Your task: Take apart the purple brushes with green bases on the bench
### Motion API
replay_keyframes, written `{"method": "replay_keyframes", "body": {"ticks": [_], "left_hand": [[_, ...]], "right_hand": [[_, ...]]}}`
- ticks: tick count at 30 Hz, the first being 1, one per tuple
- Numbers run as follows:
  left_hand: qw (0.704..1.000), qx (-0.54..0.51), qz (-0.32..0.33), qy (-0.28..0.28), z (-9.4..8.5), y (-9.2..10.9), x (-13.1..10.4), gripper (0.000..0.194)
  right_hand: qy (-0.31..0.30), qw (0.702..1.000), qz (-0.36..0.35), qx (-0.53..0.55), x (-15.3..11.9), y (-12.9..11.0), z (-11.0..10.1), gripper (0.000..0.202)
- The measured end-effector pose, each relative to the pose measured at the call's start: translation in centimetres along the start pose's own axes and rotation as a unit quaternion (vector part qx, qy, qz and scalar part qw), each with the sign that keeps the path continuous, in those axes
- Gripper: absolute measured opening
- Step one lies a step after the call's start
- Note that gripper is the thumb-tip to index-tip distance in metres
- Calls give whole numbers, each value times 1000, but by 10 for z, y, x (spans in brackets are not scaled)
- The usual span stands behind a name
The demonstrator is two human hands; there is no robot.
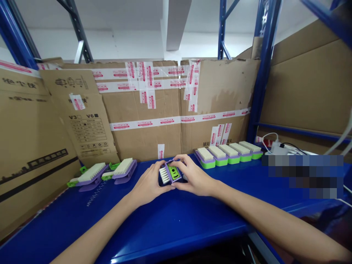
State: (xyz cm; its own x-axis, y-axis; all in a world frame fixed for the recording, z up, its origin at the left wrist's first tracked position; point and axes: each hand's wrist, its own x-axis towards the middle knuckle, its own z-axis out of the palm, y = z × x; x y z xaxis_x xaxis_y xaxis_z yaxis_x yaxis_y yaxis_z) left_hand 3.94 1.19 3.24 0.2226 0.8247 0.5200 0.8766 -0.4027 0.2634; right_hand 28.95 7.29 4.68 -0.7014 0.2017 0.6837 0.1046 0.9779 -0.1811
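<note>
Both my hands grip one small scrub brush above the blue shelf. Its white bristles point left, and a green plate with dark holes shows inside its purple frame. My left hand is closed around the bristle side, with the thumb at the lower edge. On the other side, my right hand is closed on the purple frame, its fingertips on the top edge and its thumb below. Part of the brush is hidden behind my fingers.
At left, two purple-and-green brushes lie bristles up, near a loose spring. Several green-and-purple brushes stand in a row at the back right. Taped cardboard walls the blue shelf. White cables lie at right.
</note>
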Motion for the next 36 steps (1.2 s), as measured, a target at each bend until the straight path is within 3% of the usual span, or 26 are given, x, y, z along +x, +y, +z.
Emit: {"method": "replay_keyframes", "body": {"ticks": [7,21,28,36], "left_hand": [[1000,16,9,-7,-3,4,2,62],[998,53,34,24,-5,-2,3,61],[997,59,22,38,-9,-8,4,59],[994,84,62,44,-10,-14,3,62]], "right_hand": [[-16,1000,2,-2,-1,1,0,55],[-12,1000,5,-4,0,0,-2,51],[10,1000,4,-12,-1,-1,-5,35],[-4,998,-26,-51,3,-1,-8,27]]}}
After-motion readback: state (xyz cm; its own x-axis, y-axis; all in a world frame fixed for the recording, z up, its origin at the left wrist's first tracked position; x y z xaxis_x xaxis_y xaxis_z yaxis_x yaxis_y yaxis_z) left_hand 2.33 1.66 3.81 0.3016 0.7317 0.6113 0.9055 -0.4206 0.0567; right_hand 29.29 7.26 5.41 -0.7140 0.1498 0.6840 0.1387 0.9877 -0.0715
